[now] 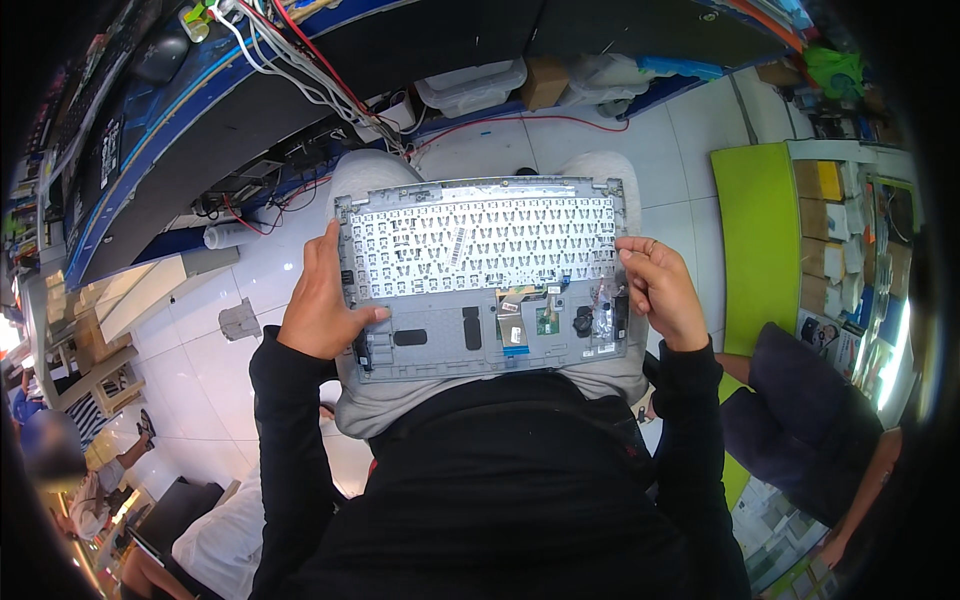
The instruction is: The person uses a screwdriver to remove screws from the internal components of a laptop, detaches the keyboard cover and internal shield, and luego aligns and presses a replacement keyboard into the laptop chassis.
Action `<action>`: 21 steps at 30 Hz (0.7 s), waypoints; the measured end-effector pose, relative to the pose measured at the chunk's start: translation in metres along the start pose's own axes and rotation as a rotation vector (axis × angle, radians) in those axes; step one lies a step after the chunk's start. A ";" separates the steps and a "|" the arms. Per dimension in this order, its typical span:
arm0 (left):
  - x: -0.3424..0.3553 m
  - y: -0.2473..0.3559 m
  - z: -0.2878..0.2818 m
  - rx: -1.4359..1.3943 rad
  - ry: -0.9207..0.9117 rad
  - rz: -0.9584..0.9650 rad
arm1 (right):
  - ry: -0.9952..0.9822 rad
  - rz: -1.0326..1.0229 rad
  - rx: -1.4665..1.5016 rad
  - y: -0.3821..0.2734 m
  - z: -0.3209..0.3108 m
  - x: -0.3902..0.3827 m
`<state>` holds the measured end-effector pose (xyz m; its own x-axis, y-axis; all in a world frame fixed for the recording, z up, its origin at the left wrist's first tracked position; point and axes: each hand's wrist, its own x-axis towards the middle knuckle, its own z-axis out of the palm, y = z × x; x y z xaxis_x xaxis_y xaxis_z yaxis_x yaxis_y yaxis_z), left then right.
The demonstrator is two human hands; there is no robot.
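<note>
A grey laptop top case [430,365] rests across my lap with its inner side up. The silvery back of its keyboard [480,243] fills the far half. On the near half are a flat ribbon cable [514,325] with a blue end and a small green circuit board [547,321]. My left hand [322,300] grips the left edge, its thumb over the top face and its other fingers along the side. At the right edge, my right hand [662,285] pinches the rim between thumb and fingertips, the other fingers curled.
A dark workbench [420,40] with hanging cables [290,65] stands ahead, plastic bins [470,88] and a cardboard box [544,82] beneath it. A green panel [750,240] and shelves are on the right. Other people sit at the lower left; a person's arm [865,500] shows at the lower right.
</note>
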<state>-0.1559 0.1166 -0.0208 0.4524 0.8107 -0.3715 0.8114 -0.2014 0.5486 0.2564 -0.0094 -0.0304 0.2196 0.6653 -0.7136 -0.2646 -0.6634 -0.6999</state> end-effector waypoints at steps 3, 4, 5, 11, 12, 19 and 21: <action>0.000 0.000 0.000 0.005 0.001 0.001 | 0.010 0.011 0.002 0.000 0.000 0.001; 0.000 0.000 -0.001 0.009 0.002 0.001 | 0.012 0.013 0.013 0.000 0.000 0.001; 0.000 0.000 -0.001 0.008 0.003 0.001 | 0.017 0.015 0.023 0.000 0.000 0.001; 0.000 -0.003 0.000 0.002 0.003 0.008 | 0.016 0.014 0.044 0.001 0.000 0.001; 0.000 -0.001 0.000 0.008 0.005 0.012 | 0.013 0.014 0.050 0.002 -0.002 0.002; -0.001 0.001 -0.002 -0.031 -0.008 -0.021 | 0.012 -0.011 0.063 0.002 0.001 0.001; -0.002 0.003 -0.002 0.032 0.025 0.005 | 0.011 -0.019 0.055 0.002 0.001 0.001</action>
<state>-0.1550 0.1156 -0.0166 0.4475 0.8232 -0.3494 0.8207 -0.2229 0.5261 0.2553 -0.0101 -0.0329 0.2351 0.6738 -0.7006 -0.3115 -0.6305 -0.7109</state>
